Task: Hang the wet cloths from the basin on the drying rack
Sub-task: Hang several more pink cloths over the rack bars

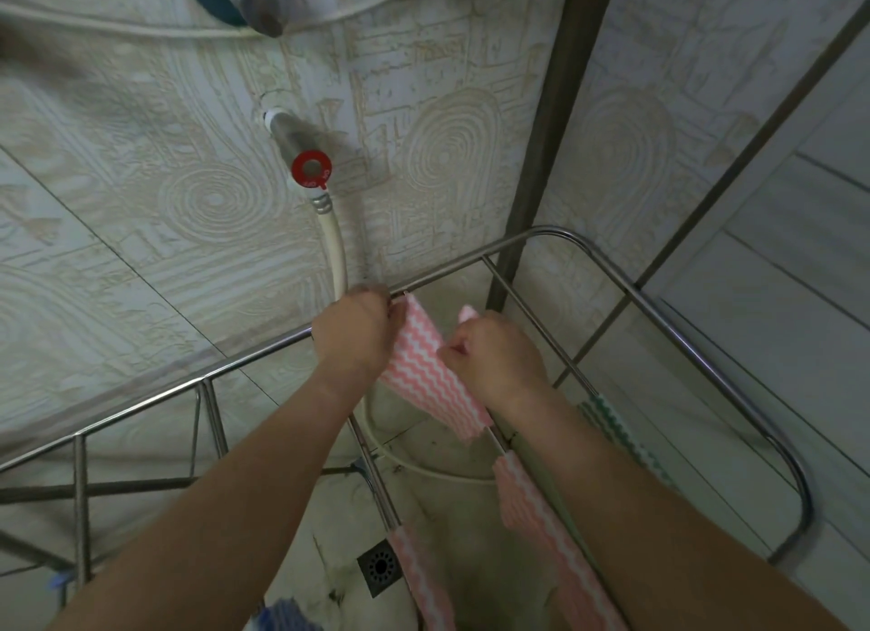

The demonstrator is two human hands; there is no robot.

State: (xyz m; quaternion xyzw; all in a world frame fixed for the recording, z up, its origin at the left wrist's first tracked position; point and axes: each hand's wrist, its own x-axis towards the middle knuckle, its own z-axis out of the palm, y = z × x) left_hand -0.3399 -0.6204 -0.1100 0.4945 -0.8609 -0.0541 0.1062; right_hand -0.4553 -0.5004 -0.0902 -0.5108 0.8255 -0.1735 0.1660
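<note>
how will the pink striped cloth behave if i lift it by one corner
Probably floppy: the pink cloth sags between the left hand and right hand pinching it. Likely thin and light, as the hung pink cloths drape limp over thin rods. Being wet, it may cling rather than slide.

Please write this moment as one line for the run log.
left hand: pinches pink-and-white zigzag cloth | right hand: pinches same cloth | place: over rail of stainless steel drying rack | hung: other pink cloths, green cloth
</note>
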